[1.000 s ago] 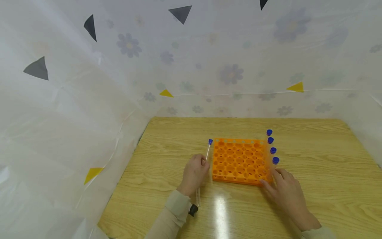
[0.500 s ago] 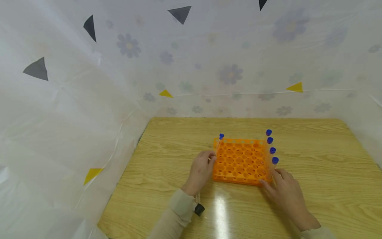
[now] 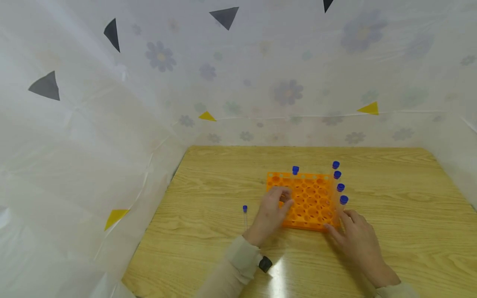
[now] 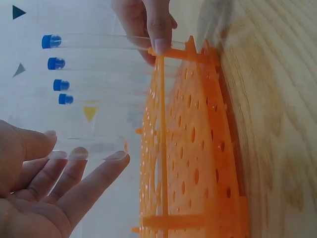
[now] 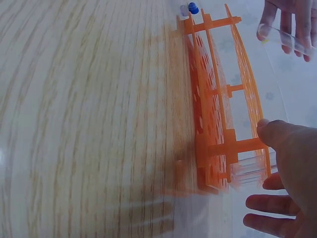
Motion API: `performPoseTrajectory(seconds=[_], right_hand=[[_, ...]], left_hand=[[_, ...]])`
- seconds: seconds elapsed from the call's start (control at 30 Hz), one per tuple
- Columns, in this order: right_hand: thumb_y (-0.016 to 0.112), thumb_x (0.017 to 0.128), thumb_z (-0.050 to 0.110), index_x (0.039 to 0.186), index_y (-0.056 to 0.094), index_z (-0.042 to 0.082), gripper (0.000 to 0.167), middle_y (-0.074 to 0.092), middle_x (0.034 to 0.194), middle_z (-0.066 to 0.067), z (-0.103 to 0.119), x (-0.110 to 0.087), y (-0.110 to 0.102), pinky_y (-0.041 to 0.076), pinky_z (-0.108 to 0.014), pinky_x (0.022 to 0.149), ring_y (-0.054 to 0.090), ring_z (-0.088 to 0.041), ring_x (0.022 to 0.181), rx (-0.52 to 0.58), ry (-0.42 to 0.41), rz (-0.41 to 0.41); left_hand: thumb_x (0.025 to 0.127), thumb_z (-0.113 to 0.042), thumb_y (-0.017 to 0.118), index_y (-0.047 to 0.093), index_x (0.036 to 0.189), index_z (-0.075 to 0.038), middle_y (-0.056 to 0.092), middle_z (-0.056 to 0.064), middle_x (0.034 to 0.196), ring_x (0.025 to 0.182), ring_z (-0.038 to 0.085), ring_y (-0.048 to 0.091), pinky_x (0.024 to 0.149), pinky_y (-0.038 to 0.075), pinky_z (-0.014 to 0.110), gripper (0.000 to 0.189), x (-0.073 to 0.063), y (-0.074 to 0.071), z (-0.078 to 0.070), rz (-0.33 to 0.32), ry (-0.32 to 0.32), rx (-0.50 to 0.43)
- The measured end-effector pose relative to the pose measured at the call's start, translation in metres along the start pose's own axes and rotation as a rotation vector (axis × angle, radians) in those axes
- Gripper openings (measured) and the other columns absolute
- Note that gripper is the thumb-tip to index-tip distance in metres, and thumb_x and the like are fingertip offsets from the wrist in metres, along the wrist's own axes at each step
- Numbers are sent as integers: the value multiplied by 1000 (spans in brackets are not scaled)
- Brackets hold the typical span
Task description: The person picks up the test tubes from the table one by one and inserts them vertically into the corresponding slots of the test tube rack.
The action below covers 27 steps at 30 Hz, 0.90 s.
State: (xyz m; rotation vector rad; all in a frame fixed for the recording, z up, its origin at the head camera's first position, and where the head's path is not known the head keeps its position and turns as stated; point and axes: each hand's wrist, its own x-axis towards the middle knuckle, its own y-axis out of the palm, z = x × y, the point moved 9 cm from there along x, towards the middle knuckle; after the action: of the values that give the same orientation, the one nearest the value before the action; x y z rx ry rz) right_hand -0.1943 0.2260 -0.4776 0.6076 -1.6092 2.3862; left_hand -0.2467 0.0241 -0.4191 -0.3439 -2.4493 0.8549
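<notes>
My left hand [image 3: 270,213] is over the left half of an orange test tube rack [image 3: 303,224]. Its thumb and fingertips pinch a clear test tube [image 4: 96,146], whose blue cap [image 3: 295,170] shows beyond the fingers. In the left wrist view the tube's lower end is above the rack's top plate, apart from it. My right hand [image 3: 357,240] holds the rack's near right corner, thumb on the top edge, fingers along the right side. Several blue-capped test tubes [image 3: 340,188] stand upright in the right-hand column, beside that hand.
Another blue-capped test tube [image 3: 245,215] lies on the wooden table [image 3: 201,198] left of the rack, partly hidden by the left forearm. White patterned sheeting [image 3: 261,82] closes off the back and left. A black device [image 3: 265,264] is at the left wrist.
My left hand has moved right from beside the rack to over it, carrying the test tube, which has turned more upright. Another tube on the table has come into view. The right hand stays put.
</notes>
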Motion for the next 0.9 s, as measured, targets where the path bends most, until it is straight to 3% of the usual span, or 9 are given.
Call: performPoseTrajectory(seconds=[0.13,0.47,0.6,0.77,0.9], right_hand=[[83,80,30,116,65,-8,55,64,101,-24,-1,0,0,52,-58,71,63,-40,85,0,3,0],[82,80,29,117,65,-8,55,64,103,-25,-1,1,1,51,-58,75,63,-41,89,12,20,8],[82,80,29,117,65,-8,55,64,105,-26,-2,1,2,51,-60,75,63,-43,91,12,26,12],[84,78,27,116,65,-8,55,64,104,-26,-2,0,0,51,-60,75,63,-44,90,15,17,-9],[86,75,25,113,66,-9,54,65,101,-26,1,0,-3,52,-59,72,64,-43,87,15,-8,-40]], left_hand=[[97,-13,63,58,126,-8,61,5,116,102,12,63,84,52,15,29,1,11,-7,43,-22,-57],[96,-10,64,55,123,-11,60,4,114,106,8,62,81,51,9,28,7,34,-25,91,12,-202],[96,-11,64,56,121,-10,60,2,113,106,6,62,81,50,7,26,9,40,-31,97,43,-188],[96,-11,64,55,120,-6,61,4,109,105,8,63,81,48,5,25,10,46,-39,65,127,-142],[96,-9,63,54,118,-6,60,4,108,105,7,63,81,48,4,24,10,56,-39,70,126,-154]])
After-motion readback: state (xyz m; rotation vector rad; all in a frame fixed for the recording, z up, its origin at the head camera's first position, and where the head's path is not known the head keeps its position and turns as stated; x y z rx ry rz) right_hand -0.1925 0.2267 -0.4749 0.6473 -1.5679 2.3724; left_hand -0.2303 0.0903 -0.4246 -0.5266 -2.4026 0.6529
